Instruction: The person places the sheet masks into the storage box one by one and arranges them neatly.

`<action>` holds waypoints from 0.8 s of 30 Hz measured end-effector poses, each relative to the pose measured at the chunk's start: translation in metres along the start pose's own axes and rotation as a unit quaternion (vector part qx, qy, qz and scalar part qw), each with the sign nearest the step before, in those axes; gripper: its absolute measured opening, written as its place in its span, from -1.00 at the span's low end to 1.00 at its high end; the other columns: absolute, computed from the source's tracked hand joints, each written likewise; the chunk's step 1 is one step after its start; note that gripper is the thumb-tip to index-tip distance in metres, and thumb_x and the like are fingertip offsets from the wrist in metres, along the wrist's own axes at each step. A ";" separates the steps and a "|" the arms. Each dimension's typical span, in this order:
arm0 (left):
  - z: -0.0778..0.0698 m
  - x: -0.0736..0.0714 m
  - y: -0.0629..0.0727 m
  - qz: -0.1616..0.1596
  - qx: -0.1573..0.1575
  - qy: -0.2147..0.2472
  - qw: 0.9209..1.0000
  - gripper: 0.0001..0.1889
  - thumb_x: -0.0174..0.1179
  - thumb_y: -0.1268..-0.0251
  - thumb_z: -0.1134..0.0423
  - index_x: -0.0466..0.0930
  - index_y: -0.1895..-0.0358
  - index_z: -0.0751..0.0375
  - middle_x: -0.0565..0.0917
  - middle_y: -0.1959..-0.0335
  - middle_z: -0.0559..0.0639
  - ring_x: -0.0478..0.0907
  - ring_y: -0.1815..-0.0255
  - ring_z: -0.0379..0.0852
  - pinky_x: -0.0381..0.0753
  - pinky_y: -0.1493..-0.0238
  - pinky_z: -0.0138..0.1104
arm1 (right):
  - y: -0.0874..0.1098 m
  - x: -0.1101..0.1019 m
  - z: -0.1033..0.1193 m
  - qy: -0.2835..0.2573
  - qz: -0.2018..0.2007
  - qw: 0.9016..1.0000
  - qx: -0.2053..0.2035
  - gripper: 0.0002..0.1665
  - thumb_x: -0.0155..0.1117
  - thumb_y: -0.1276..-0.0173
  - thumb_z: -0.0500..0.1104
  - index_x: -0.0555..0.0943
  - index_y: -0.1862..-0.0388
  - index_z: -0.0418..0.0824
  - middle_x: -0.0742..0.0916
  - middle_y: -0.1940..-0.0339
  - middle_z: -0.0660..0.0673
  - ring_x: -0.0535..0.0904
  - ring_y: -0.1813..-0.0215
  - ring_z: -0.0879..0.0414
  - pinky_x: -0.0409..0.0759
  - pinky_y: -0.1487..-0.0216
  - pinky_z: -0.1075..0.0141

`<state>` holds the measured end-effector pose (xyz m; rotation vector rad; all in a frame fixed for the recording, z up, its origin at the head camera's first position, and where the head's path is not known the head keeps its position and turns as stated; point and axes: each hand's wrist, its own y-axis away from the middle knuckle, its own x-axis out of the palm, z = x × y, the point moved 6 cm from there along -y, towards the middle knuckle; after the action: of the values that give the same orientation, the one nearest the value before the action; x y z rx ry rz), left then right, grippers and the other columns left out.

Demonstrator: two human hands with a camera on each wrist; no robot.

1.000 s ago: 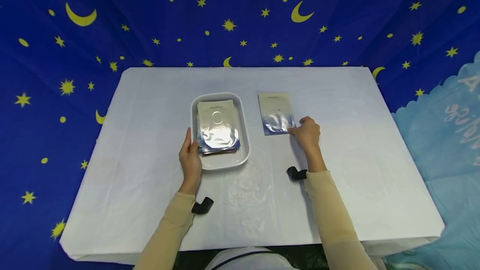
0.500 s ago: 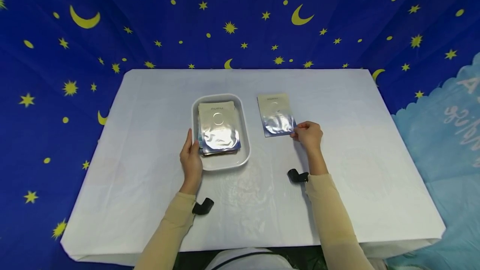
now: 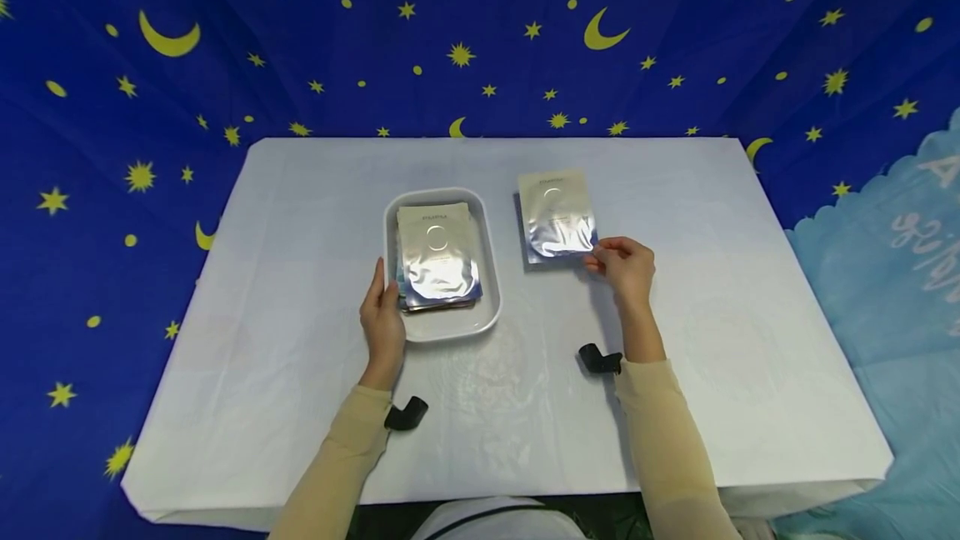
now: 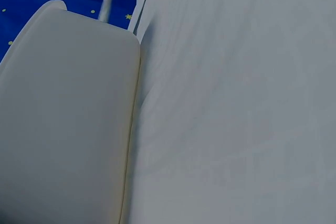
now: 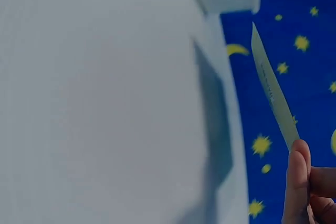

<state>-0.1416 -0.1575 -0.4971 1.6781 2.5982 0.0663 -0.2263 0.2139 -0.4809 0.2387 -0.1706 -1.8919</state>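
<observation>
My right hand [image 3: 628, 270] pinches a flat foil sheet mask packet [image 3: 557, 211] by its near right corner, between thumb and fingers. Silver above and blue along the near edge, the packet is held over its shadow on the table. The right wrist view shows this packet [image 5: 275, 95] almost edge-on above the fingers [image 5: 297, 174]. At the white tray [image 3: 450, 325], my left hand [image 3: 382, 325] grips the left side, thumb at the rim and fingers along the outer wall. Inside lies a stack of similar packets [image 3: 438, 252]. The left wrist view has the tray's outer wall [image 4: 73, 103] but not the left hand.
A white cloth covers the table [image 3: 300, 223]. Behind it hangs a blue curtain [image 3: 412, 23] with yellow moons and stars, and a light blue cloth [image 3: 885, 273] hangs at the right. Both sleeves carry a black wrist device [image 3: 600, 358].
My right hand has taken the sheet mask packet by its corner and lifted it off the table, moving slightly right. The left hand and the tray have stayed in place.
</observation>
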 end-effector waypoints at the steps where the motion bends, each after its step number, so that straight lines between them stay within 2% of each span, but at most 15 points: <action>1: 0.000 0.000 0.000 0.000 -0.001 0.001 1.000 -0.48 -0.11 -0.51 0.39 0.16 -0.49 0.28 0.14 -0.55 0.15 -0.01 -0.59 0.05 -0.01 -0.60 -0.17 | 0.004 0.002 0.004 -0.012 0.001 1.000 -0.006 -0.89 0.21 -0.28 -0.50 0.57 0.21 -0.54 0.68 0.66 0.02 0.69 0.60 0.25 0.72 0.45 0.43; 5: -0.001 0.000 0.000 -0.001 -0.002 0.001 1.000 -0.49 -0.11 -0.52 0.38 0.16 -0.49 0.26 0.14 -0.55 0.14 -0.01 -0.59 0.03 -0.01 -0.60 -0.19 | 0.021 0.016 0.019 -0.059 0.018 0.997 -0.034 -0.94 0.21 -0.25 -0.54 0.57 0.29 -0.50 0.69 0.64 -0.03 0.71 0.58 0.20 0.72 0.46 0.40; 10: -0.001 0.000 0.000 -0.003 0.002 -0.002 1.000 -0.49 -0.11 -0.52 0.36 0.16 -0.49 0.24 0.15 -0.55 0.14 0.00 -0.59 0.03 0.00 -0.60 -0.19 | 0.044 0.045 0.030 -0.082 0.069 0.992 -0.067 -0.89 0.18 -0.25 -0.55 0.55 0.24 -0.62 0.67 0.62 -0.06 0.72 0.57 0.17 0.73 0.46 0.36; 13: -0.001 0.000 0.001 -0.004 0.006 -0.004 1.000 -0.49 -0.11 -0.52 0.36 0.17 -0.49 0.25 0.15 -0.54 0.14 0.00 -0.59 0.04 0.00 -0.60 -0.18 | 0.058 0.064 0.032 -0.071 0.099 0.990 -0.074 -0.85 0.19 -0.26 -0.54 0.55 0.21 -0.65 0.66 0.59 -0.08 0.72 0.56 0.16 0.74 0.44 0.33; 17: 0.000 -0.001 0.000 -0.005 0.011 -0.006 1.000 -0.49 -0.10 -0.52 0.35 0.19 -0.48 0.25 0.17 -0.54 0.13 0.02 -0.58 0.03 0.00 -0.60 -0.19 | 0.072 0.089 0.030 -0.031 0.127 0.988 -0.079 -0.86 0.21 -0.25 -0.51 0.59 0.23 -0.60 0.66 0.57 -0.13 0.72 0.56 0.18 0.75 0.43 0.33; 21: -0.002 -0.001 0.000 -0.006 0.015 -0.006 1.000 -0.50 -0.10 -0.52 0.36 0.19 -0.48 0.26 0.18 -0.53 0.13 0.03 -0.58 0.03 0.02 -0.60 -0.20 | 0.082 0.108 0.025 0.017 0.136 0.987 -0.089 -0.90 0.26 -0.25 -0.48 0.63 0.27 -0.54 0.68 0.55 -0.18 0.70 0.58 0.23 0.74 0.45 0.35; 24: -0.002 -0.001 0.001 -0.007 0.017 -0.007 1.000 -0.49 -0.09 -0.51 0.35 0.19 -0.47 0.27 0.19 -0.53 0.15 0.04 -0.58 0.05 0.02 -0.60 -0.19 | 0.087 0.118 0.021 0.027 0.138 0.986 -0.086 -0.91 0.27 -0.24 -0.48 0.64 0.28 -0.53 0.69 0.51 -0.26 0.71 0.56 0.20 0.74 0.44 0.35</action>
<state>-0.1410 -0.1579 -0.4947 1.6649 2.6161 0.0102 -0.1895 0.0739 -0.4496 0.1404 -0.0010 -1.6112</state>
